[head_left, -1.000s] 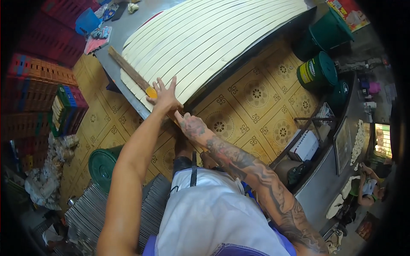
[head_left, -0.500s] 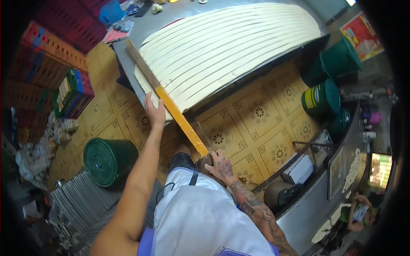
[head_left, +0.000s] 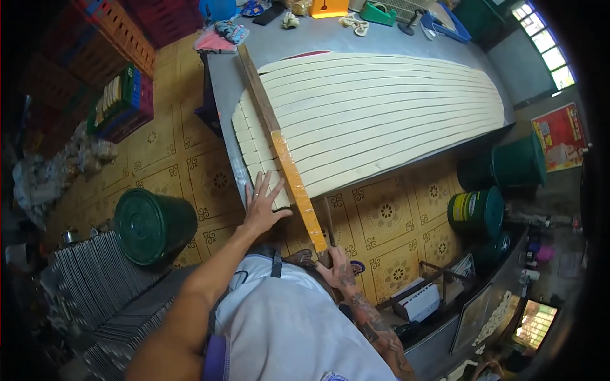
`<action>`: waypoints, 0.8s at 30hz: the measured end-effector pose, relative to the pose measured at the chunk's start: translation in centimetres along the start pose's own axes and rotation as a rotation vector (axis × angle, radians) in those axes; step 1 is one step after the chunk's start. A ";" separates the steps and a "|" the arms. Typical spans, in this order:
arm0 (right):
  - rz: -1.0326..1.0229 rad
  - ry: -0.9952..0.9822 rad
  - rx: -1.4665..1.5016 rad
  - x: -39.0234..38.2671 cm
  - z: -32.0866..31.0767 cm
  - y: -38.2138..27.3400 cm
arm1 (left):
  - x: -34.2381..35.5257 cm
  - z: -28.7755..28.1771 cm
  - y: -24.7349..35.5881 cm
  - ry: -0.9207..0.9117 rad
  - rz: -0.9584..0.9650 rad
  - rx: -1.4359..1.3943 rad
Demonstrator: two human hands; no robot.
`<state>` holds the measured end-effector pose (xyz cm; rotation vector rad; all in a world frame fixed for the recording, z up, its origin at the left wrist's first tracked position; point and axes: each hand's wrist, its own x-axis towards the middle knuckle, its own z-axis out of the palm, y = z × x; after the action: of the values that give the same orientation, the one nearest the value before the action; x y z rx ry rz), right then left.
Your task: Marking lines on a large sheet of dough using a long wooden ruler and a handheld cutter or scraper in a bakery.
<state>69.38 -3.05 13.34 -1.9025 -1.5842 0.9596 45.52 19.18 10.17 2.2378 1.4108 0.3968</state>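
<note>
A broad sheet of pale dough [head_left: 375, 108] lies on the metal table, slit lengthwise into long strips. Its left end is divided crosswise into small blocks [head_left: 249, 136]. Across the strips runs a long wooden stick [head_left: 260, 95], its nearer half wrapped in yellow tape. My left hand [head_left: 259, 208] is open, fingers spread over the near dough blocks, just left of the stick. My right hand [head_left: 338, 269] is closed around the stick's near end, off the table edge. A thin, narrow blade-like strip [head_left: 328, 219] rises beside that hand; whether I grip it too is unclear.
Green lidded bins stand on the patterned floor, one at left [head_left: 155, 225], others at right [head_left: 480, 213]. Stacked metal trays [head_left: 86, 273] are at lower left, crates [head_left: 121, 101] at upper left. A tape dispenser [head_left: 379, 13] and small items line the table's far side.
The stick has shifted right along the dough, and cut blocks now show left of it. My left hand has spread its fingers over the dough. The view has also shifted.
</note>
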 end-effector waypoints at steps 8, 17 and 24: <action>-0.072 -0.001 -0.023 -0.8 1.9 0.6 | 11.0 -1.2 -1.4 0.090 -0.248 -0.172; 0.014 -0.048 -0.020 -3.9 1.3 0.2 | 13.6 -0.3 -0.9 -0.013 -0.310 0.017; 0.011 -0.020 -0.029 -4.5 1.2 -0.1 | 13.4 -0.3 -0.8 -0.057 -0.301 -0.013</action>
<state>68.07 -7.50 13.59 -1.9292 -1.6085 0.9678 50.54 31.59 10.00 1.9675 1.6748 0.2384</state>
